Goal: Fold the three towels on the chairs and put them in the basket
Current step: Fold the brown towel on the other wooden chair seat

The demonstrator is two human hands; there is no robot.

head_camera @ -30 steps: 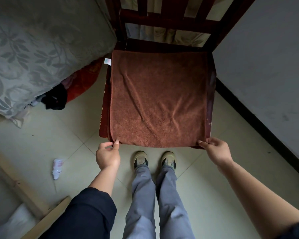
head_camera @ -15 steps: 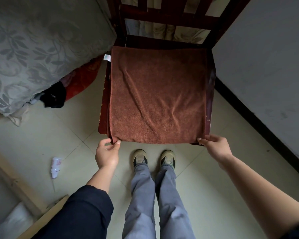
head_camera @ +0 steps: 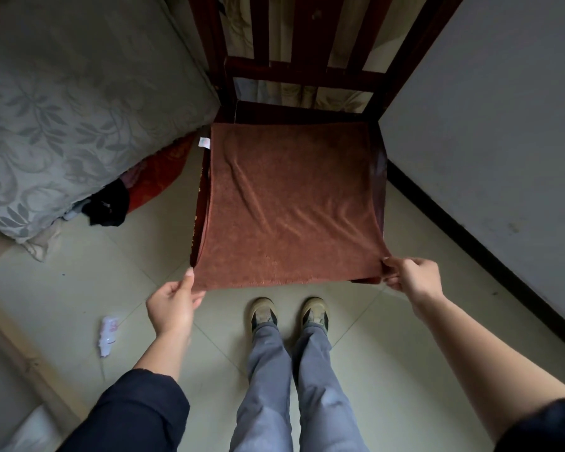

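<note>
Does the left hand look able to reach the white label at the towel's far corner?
Probably yes: nothing stands before the label, but the left hand pinches the near corner of the towel and must release it.

single head view — looks steeply down, close over the chair (head_camera: 302,72) and tiled floor (head_camera: 79,288).

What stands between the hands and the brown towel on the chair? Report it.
Nothing visible does. The left hand pinches the near left corner of the brown towel and the right hand its near right corner, at the front edge of the chair. The basket is not in view, so the way there cannot be judged.
</note>
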